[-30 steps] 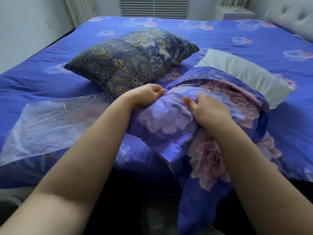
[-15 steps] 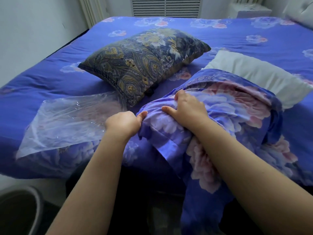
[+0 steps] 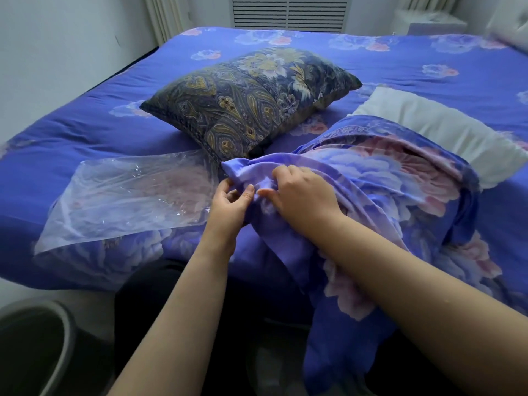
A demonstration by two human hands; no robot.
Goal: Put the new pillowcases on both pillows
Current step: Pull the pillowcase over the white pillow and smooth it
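Observation:
A blue pillowcase with pink and pale flowers [image 3: 380, 178] lies bunched at the bed's near edge, and part of it hangs down over the side. My left hand [image 3: 230, 202] pinches its left end from below. My right hand [image 3: 303, 192] grips the same bunched cloth from above, fingertips almost touching the left thumb. A bare white pillow [image 3: 440, 130] lies just behind the pillowcase, its near part covered by the cloth. A second pillow in a dark paisley case [image 3: 251, 101] rests further back in the middle of the bed.
A clear plastic bag [image 3: 134, 195] lies flat on the blue flowered bedspread [image 3: 85, 132] left of my hands. A dark round bin [image 3: 37, 350] stands on the floor at the lower left. A wall runs along the left, with a vent grille [image 3: 288, 12] behind the bed.
Both hands have worked leftward along the pillowcase and come close together at its left end. The view has dropped and shifted, which brings the bin into sight.

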